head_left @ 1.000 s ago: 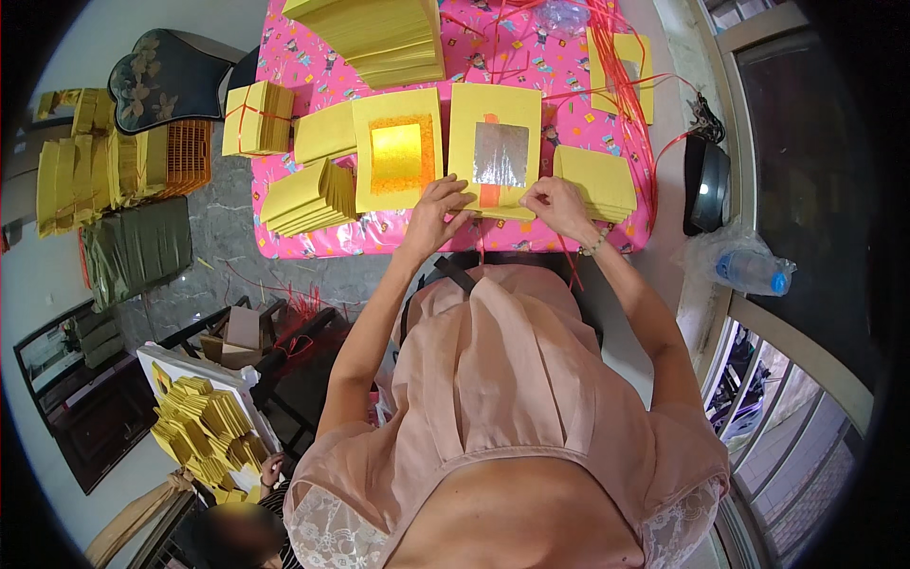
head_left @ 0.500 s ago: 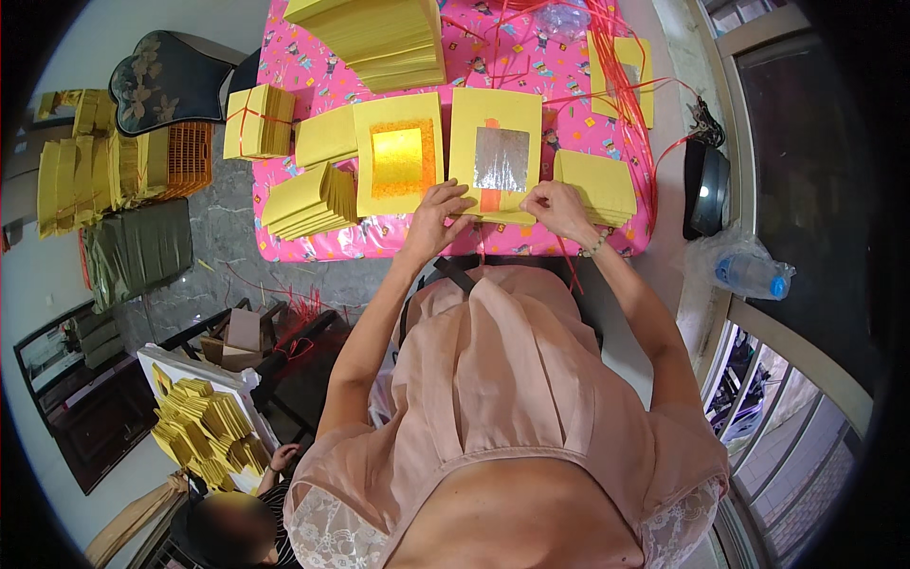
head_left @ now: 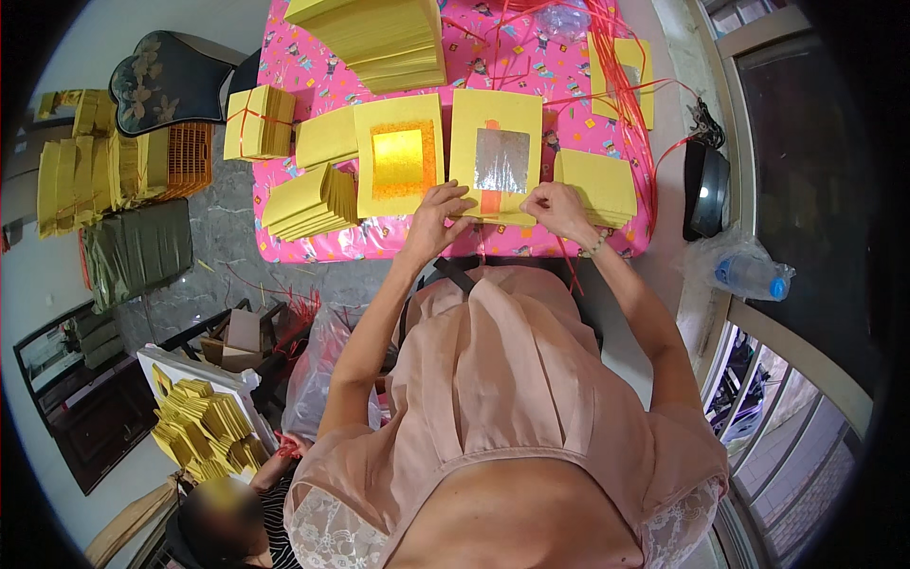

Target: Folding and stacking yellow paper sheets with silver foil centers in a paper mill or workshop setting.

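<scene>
In front of me lies a stack of yellow paper sheets, its top sheet bearing a silver foil square over an orange stripe. My left hand rests on the lower left corner, fingers extended and slightly apart. At the lower right corner my right hand is closed, its bent fingertips pinched at the paper's edge. Just to the left sits another yellow stack with a gold foil square on an orange patch. A plain yellow stack lies beside my right hand.
Fanned yellow paper, a tied yellow bundle and a tall stack stand on the pink patterned tablecloth. Red plastic strips hang along its right side. At lower left, a co-worker's hand is near a translucent bag.
My hands have barely moved, staying at the stack's lower corners. At lower left, a translucent bag has come into view, and the co-worker's head and hand have shifted.
</scene>
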Action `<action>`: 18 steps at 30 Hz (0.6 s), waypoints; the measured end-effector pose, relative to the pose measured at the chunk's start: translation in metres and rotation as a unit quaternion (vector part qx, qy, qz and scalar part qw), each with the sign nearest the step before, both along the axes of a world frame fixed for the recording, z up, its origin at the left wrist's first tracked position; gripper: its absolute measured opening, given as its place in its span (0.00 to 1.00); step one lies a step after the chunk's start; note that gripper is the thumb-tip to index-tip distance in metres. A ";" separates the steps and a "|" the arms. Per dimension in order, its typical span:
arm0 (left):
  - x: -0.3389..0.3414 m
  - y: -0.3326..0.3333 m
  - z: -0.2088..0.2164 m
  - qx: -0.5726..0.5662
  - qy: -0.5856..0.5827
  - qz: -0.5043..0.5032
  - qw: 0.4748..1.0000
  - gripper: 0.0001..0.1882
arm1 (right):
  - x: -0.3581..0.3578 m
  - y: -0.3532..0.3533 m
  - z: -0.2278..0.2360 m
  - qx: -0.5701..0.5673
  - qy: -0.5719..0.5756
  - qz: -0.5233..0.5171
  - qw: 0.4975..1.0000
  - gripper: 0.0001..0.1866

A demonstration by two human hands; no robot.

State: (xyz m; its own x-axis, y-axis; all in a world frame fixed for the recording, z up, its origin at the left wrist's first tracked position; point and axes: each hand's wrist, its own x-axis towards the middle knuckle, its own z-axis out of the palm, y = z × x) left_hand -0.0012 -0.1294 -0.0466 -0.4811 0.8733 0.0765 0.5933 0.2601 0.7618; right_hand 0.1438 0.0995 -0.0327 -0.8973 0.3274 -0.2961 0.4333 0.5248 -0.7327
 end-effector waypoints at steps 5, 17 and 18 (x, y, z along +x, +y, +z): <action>0.000 0.002 0.000 0.000 -0.004 0.004 1.000 0.16 | -0.002 0.001 -0.001 -0.005 -0.019 -0.002 1.000 0.11; -0.007 0.026 0.022 -0.078 0.164 -0.008 0.983 0.12 | 0.009 -0.007 0.028 0.060 0.140 0.065 0.986 0.09; -0.009 0.029 0.025 -0.076 0.166 -0.007 0.983 0.12 | 0.009 -0.007 0.030 0.114 0.160 0.075 0.978 0.10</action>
